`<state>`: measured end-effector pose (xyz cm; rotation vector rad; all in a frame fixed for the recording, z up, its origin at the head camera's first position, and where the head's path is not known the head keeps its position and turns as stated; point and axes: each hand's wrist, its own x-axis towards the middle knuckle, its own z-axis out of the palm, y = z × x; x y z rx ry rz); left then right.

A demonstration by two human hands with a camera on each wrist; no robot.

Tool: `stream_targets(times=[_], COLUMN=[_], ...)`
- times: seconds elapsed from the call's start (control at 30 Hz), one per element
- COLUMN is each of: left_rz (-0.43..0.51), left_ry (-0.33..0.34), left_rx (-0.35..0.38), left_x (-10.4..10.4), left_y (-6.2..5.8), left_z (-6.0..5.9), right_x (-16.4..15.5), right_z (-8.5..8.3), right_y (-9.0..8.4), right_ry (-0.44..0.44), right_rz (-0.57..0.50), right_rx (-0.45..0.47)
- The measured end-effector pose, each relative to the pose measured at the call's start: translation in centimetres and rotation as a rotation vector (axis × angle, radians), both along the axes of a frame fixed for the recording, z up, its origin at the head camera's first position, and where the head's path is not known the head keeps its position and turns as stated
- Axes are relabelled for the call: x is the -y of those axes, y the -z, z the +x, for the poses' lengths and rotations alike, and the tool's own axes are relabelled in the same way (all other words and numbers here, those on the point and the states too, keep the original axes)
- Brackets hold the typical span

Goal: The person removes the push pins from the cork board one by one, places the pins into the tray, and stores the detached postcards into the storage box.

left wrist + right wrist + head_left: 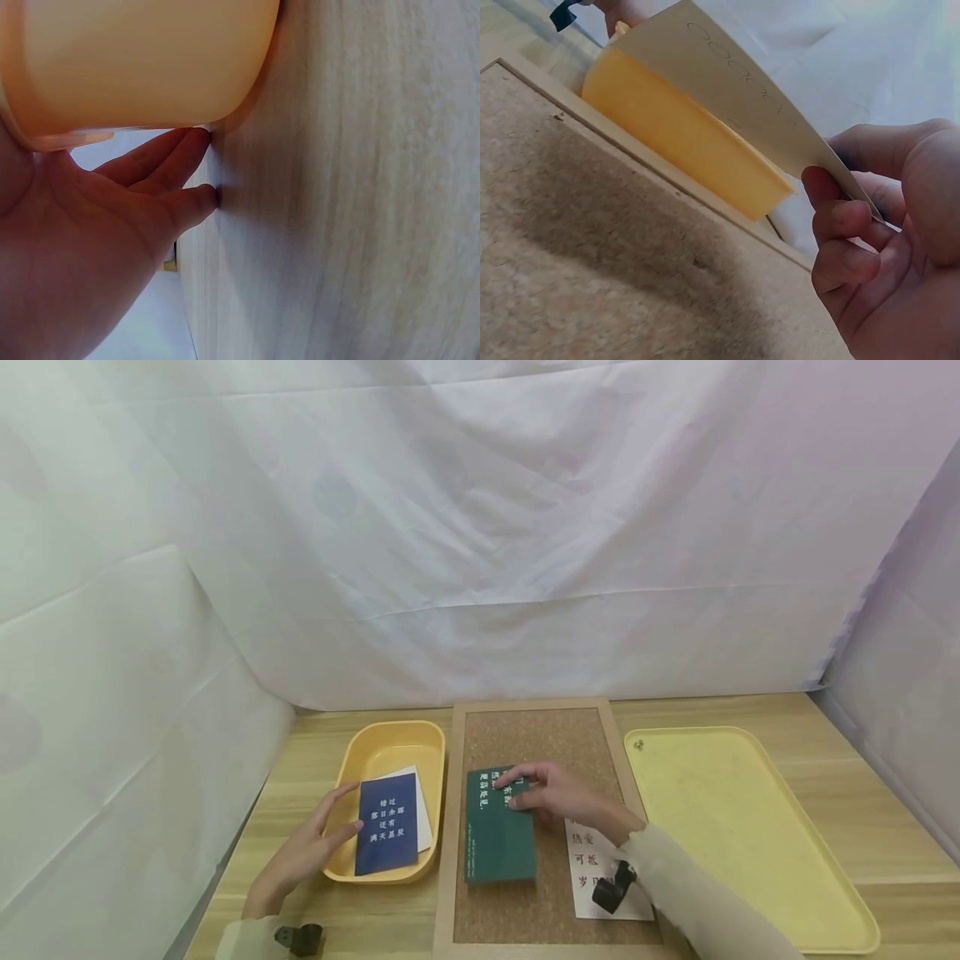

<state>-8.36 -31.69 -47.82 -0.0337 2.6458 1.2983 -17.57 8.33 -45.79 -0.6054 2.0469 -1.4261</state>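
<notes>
Over the cork board [540,902], your right hand [551,793] pinches the top edge of the green card [498,831] — thumb on one face, fingers curled against the other, as the right wrist view shows, with the card's pale back tilted up off the cork. The card's lower end lies toward you on the board, and just to its right a white card [592,868] with red characters rests flat on the cork, partly under your sleeve. At the left, your left hand [307,852] lies with fingers straight and relaxed against the outer wall of the small yellow tray [390,747], thumb at its rim, gripping nothing; the left wrist view shows the fingertips [199,202] touching the table [360,225] beside the tray's base. Inside that tray lies a blue card [387,822] with white characters, on top of a white sheet [420,802]. To the right of the board sits a large yellow tray [750,827], well apart from both hands — a small metal pin [638,745] lies in its far left corner. White cloth [480,527] hangs behind and at both sides.
</notes>
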Motion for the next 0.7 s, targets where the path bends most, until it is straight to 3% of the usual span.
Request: stream_targets(times=[0.47, 0.7], left_rz=[-0.015, -0.016], left_ry=[-0.001, -0.007], left_rx=[0.031, 0.041], left_x=[0.2, 0.4], left_y=[0.0, 0.0], left_z=[-0.4, -0.5], right_x=[1.7, 3.0], right_z=[-0.8, -1.0], right_y=[-1.7, -2.5], right_ry=[-0.044, -0.039], right_rz=[-0.061, -0.021], right_rx=[0.021, -0.008])
